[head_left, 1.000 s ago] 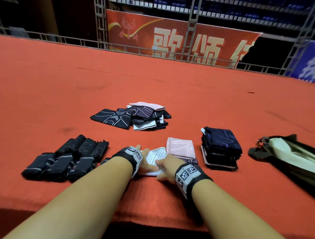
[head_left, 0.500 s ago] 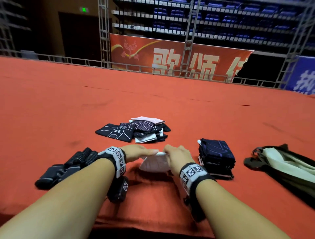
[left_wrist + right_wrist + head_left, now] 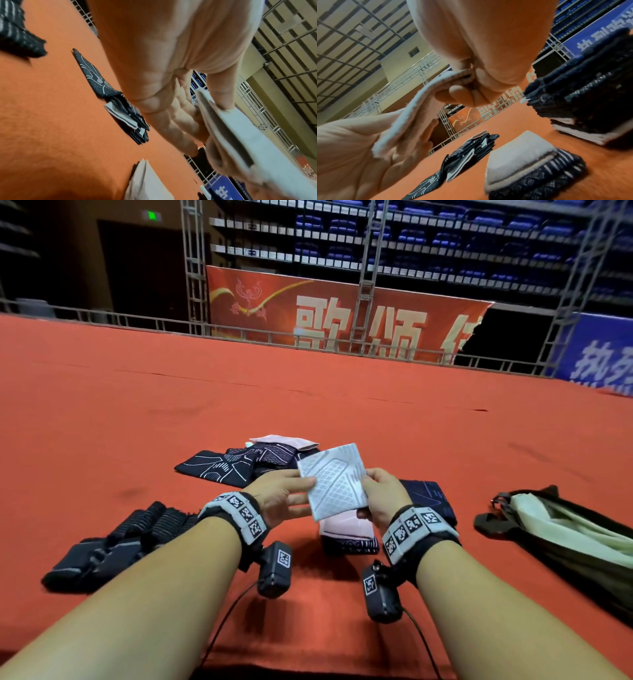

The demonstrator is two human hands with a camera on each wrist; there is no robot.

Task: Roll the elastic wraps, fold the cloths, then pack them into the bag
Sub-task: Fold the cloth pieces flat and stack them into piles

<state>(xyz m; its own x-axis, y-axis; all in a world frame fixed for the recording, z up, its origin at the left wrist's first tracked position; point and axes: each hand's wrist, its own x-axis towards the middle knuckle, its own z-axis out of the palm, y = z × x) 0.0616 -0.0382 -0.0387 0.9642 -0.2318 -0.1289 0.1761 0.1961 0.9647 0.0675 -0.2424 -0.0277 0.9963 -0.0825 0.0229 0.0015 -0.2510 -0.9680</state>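
A folded white cloth (image 3: 334, 481) with a grey mesh pattern is held up in the air between both hands. My left hand (image 3: 294, 491) pinches its left edge, thumb on top and fingers beneath (image 3: 185, 121). My right hand (image 3: 373, 491) pinches its right edge with curled fingers (image 3: 471, 86). Below them lies a pink folded cloth (image 3: 346, 530) on a dark patterned one. A stack of dark folded cloths (image 3: 428, 494) stands behind my right wrist. Unfolded cloths (image 3: 239, 463) lie in a heap further back. Rolled dark elastic wraps (image 3: 113, 542) lie at the left. The bag (image 3: 565, 535) lies at the right.
Everything rests on a wide red-covered surface (image 3: 308, 398), whose front edge runs just under my forearms. A metal railing (image 3: 239, 332) and banners close off its far side. Cables hang from the wrist cameras (image 3: 274, 568).
The white cloth lay flat on the red surface under both hands; now both hands have lifted it clear and hold it up, uncovering the pink cloth below.
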